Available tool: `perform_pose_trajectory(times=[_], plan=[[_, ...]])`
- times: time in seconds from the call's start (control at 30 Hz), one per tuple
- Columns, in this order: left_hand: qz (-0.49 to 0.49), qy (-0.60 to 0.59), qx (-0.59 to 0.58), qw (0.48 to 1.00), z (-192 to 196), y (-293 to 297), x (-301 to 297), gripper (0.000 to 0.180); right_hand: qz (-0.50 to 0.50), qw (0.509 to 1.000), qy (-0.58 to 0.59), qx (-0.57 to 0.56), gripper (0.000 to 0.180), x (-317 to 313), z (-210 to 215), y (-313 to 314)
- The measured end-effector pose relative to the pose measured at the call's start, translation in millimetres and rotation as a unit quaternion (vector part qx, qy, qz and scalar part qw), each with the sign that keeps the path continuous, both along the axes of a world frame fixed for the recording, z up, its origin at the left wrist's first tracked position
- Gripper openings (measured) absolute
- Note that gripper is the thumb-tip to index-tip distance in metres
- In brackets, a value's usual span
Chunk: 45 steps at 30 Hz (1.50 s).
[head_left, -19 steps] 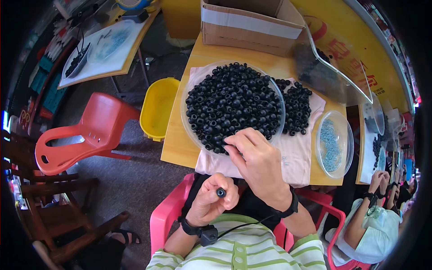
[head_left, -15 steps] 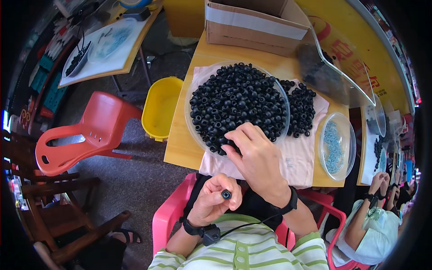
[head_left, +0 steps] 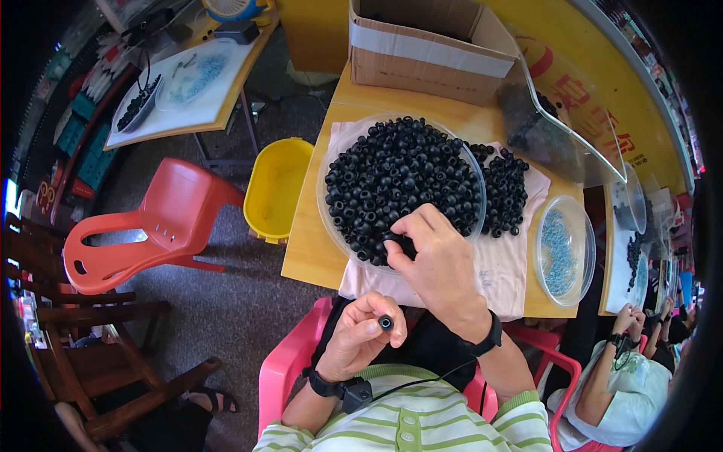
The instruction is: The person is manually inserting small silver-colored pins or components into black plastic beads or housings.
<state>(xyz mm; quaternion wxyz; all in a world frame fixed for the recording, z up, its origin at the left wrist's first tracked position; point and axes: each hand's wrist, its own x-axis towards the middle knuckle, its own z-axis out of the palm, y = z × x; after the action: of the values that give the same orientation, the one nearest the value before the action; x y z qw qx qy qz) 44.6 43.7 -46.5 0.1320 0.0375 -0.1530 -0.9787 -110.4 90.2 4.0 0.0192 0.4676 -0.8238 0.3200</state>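
Note:
My left hand is closed in front of my chest, pinching a small black ring-shaped piece with a pale centre. Further up and to the right, my right hand reaches over the near edge of a round clear basin. Its thumb and forefinger close around a black piece at the edge of the heap. Black bead-like pieces with holes are piled high in the basin. More of them lie to its right on a pale pink cloth.
A clear bowl of tiny blue pieces stands on the table's right. Behind the basin are a cardboard box and a clear bin. A yellow bucket and red chair stand left. Another person sits at right.
My right hand stays at the basin's near edge, its fingers shifting slightly on the pieces. The left hand keeps its pinch. The whole view has moved slightly.

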Motion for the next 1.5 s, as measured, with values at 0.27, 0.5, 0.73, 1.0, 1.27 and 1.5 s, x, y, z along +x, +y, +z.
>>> perform_pose_trajectory(times=[0.27, 0.5, 0.73, 1.0, 1.27, 1.5], plan=[[0.020, -0.025, -0.052, 0.998, 4.0, 0.5, -1.5, 0.022, -0.008, 1.000, 0.016, 0.007, 0.021, -11.8, 25.6, -3.5], [0.020, -0.010, -0.047, 0.999, 0.3, -0.8, 4.2, 0.020, 0.019, 0.998, 0.056, 0.024, 0.015, -28.2, 12.6, -29.6], [0.013, 0.005, -0.031, 0.999, -3.5, 1.3, 6.4, 0.020, 0.038, 0.994, 0.099, 0.029, 0.009, -27.7, -1.2, -37.7], [0.010, 0.001, -0.061, 0.998, 2.2, 8.5, 3.7, 0.020, 0.017, 0.994, 0.108, 0.008, 0.009, -25.6, -5.6, -33.7], [0.013, -0.028, -0.062, 0.998, 6.9, 17.6, -3.4, 0.020, 0.024, 0.896, -0.403, -0.183, 0.010, -16.4, 34.7, 47.5], [-0.053, -0.049, -0.077, 0.994, 15.5, 29.6, -32.7, 0.018, 0.028, 0.807, -0.552, -0.208, 0.015, -6.9, 26.9, 112.4]])
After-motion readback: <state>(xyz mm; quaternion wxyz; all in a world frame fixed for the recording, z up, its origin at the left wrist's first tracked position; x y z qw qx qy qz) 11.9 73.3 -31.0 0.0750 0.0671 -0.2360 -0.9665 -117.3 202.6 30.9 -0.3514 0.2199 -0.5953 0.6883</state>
